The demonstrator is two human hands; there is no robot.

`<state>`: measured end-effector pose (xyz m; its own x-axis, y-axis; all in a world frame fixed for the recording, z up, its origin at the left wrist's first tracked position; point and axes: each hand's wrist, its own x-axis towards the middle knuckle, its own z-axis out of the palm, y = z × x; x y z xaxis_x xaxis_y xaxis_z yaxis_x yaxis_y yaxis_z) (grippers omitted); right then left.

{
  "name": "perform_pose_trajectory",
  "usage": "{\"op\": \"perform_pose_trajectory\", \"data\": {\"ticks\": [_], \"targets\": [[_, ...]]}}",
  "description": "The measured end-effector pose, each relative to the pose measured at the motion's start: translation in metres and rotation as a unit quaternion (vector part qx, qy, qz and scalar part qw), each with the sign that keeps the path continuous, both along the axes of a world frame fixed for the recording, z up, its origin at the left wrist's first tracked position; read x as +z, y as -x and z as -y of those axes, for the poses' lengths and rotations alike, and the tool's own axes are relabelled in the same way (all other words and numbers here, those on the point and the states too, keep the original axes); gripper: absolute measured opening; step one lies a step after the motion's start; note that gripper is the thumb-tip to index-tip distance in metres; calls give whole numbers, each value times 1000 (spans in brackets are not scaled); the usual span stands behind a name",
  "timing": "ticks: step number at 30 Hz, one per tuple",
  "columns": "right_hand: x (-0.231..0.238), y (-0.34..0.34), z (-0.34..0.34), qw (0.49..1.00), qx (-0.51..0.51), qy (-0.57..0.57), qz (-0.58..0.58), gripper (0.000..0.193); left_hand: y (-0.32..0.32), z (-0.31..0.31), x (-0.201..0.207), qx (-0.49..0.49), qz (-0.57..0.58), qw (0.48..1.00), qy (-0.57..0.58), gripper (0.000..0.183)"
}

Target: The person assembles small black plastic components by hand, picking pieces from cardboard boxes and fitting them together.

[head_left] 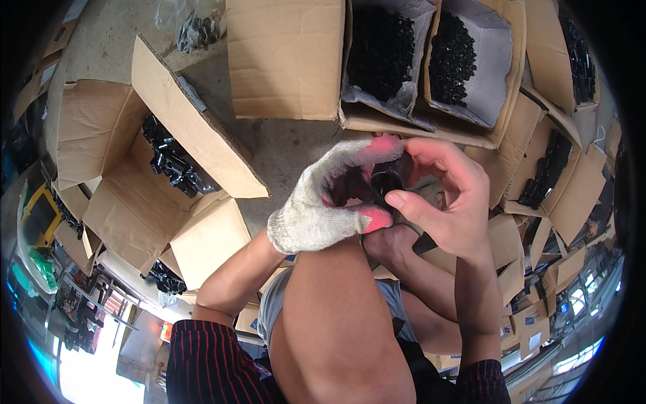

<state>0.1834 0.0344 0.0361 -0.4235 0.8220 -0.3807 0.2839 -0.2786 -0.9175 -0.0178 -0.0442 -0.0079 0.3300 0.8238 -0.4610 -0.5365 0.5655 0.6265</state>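
Note:
Between my two hands is a small glossy black part point(386, 180), rounded and hollow-looking; its exact kind I cannot make out. My left hand point(330, 192), in a grey knit glove with pink-red fingertips, curls round its left side with thumb below and fingers above. My bare right hand point(447, 192) grips it from the right, the thumb pressed near its lower edge and the fingers bent over its top. The fingers hide much of the part. Both hands are above my raised knee.
Ahead stands a carton with two grey bins point(488, 91) of small black pieces. An open cardboard box point(111, 195) at left holds black parts point(176, 161) in plastic. More open cartons point(552, 175) with black parts line the right. A clear bag point(195, 30) lies on the concrete floor.

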Motion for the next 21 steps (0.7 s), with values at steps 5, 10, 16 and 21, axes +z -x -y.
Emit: {"op": "perform_pose_trajectory", "data": {"ticks": [5, 10, 16, 21], "targets": [[2, -2, -5, 999, 37, -25, 15, 46, -3, 1, 6, 17, 25, 999, 44, 86], [3, 1, -6, 999, 33, -25, 26, 46, -3, -4, 13, 22, 13, 997, 70, 83], [4, 1, -9, 997, 59, -22, 53, 44, -8, 2, 0, 47, -8, 999, -18, 75], [0, -1, -5, 999, 28, -5, 23, 44, -9, 1, 2, 37, -22, 999, 3, 82]]}}
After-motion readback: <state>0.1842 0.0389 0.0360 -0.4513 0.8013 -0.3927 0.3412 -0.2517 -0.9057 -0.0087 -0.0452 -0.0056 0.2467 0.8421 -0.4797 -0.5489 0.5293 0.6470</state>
